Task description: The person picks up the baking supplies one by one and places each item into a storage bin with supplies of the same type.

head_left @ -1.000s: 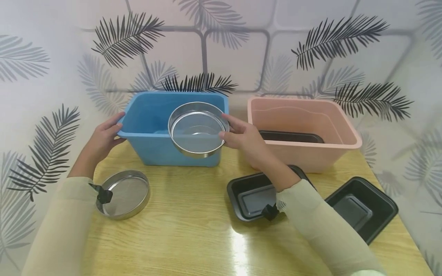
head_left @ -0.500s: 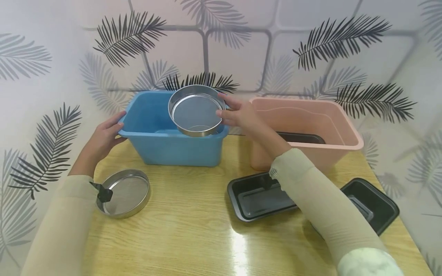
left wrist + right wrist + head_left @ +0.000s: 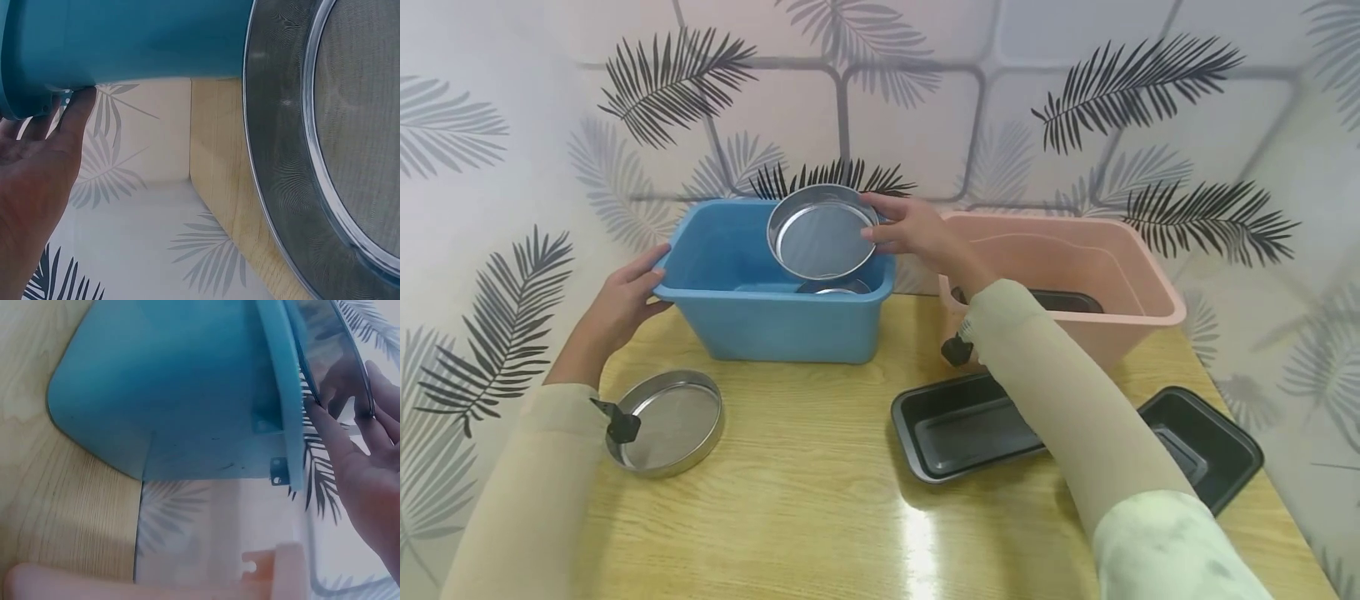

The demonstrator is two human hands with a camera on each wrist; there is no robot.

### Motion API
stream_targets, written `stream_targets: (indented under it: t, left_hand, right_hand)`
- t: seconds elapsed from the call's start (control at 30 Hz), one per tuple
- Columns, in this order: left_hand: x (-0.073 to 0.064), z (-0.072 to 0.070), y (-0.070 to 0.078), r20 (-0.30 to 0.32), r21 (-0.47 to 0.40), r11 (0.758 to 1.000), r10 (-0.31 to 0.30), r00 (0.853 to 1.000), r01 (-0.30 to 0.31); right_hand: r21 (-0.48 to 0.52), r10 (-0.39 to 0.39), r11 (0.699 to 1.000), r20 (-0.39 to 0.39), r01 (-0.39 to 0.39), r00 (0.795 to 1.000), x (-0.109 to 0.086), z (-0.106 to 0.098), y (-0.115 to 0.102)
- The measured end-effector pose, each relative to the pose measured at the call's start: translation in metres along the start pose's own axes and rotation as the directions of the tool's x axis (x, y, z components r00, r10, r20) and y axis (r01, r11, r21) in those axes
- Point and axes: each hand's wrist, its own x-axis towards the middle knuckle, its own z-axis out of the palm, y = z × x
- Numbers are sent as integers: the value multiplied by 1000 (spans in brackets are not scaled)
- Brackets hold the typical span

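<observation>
My right hand (image 3: 917, 235) pinches the right side of a round metal sieve (image 3: 822, 237), its fine mesh facing up and tilted toward me. The sieve is over the right half of a blue plastic bin (image 3: 775, 327). Beneath it, part of a shiny round metal piece (image 3: 835, 287) shows inside the bin. My left hand (image 3: 625, 298) grips the bin's left rim; in the left wrist view, fingers (image 3: 75, 115) hook under that edge. Another round sieve (image 3: 679, 421) lies on the wooden table, below my left wrist. The right wrist view shows fingertips at the held sieve's rim (image 3: 369, 394).
To the right stands a pink bin (image 3: 1120, 342) with a dark loaf pan (image 3: 1067, 301) inside. A dark loaf pan (image 3: 966, 429) lies before it, and another dark pan (image 3: 1213, 446) sits farther right, partly behind my right sleeve. A patterned wall (image 3: 917, 108) rises behind both bins.
My right hand has lifted the sieve up and back, from overlapping the blue bin's front to over its right half. The metal piece inside now shows. My left hand stays on the rim.
</observation>
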Motion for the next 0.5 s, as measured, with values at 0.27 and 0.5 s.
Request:
stream_targets:
  t: [0.27, 0.5]
  left_hand:
    - [2, 0, -1, 14, -34, 999, 16, 1000, -16]
    - [3, -3, -3, 14, -59, 998, 15, 1000, -14]
  right_hand:
    - [-117, 6, 993, 72, 3, 997, 23, 12, 6]
    - [-211, 38, 978, 119, -12, 992, 41, 33, 6]
